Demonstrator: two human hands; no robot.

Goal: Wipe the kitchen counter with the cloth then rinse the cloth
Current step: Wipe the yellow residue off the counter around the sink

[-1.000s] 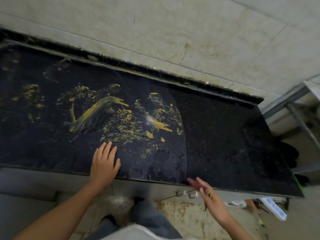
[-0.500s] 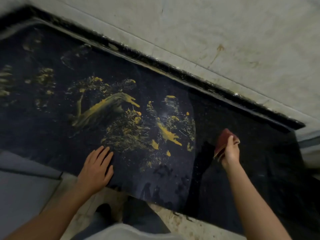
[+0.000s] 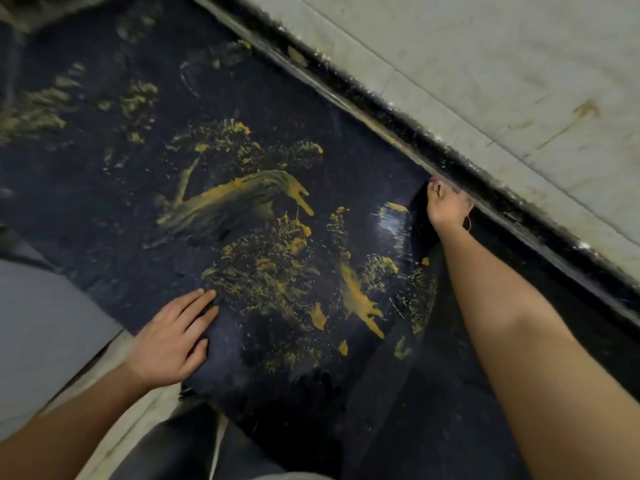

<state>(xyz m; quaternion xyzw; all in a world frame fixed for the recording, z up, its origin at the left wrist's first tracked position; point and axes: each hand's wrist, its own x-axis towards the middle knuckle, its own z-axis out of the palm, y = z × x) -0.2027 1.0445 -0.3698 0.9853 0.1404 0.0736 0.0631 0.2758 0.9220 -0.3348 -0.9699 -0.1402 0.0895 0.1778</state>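
The black stone counter (image 3: 86,209) is smeared with yellow paste (image 3: 235,199) across its middle, and fainter streaks lie toward the left. My left hand (image 3: 173,337) rests flat on the counter near its front edge, fingers straight, just left of the smears. My right hand (image 3: 446,209) reaches to the back of the counter against the raised rim. Its fingers curl over the dark red cloth (image 3: 433,182), of which only a sliver shows above the knuckles. The cloth sits at the right end of the yellow mess.
A raised black rim (image 3: 381,109) runs along the back of the counter, below a stained pale tiled wall (image 3: 485,64). A grey surface (image 3: 41,323) lies below the front edge at the left. My dark trouser legs (image 3: 180,445) show at the bottom.
My right hand brought the cloth up from below the counter's front edge, over the surface, to the back rim. The view leaned in and tilted. My left hand stayed flat on the counter.
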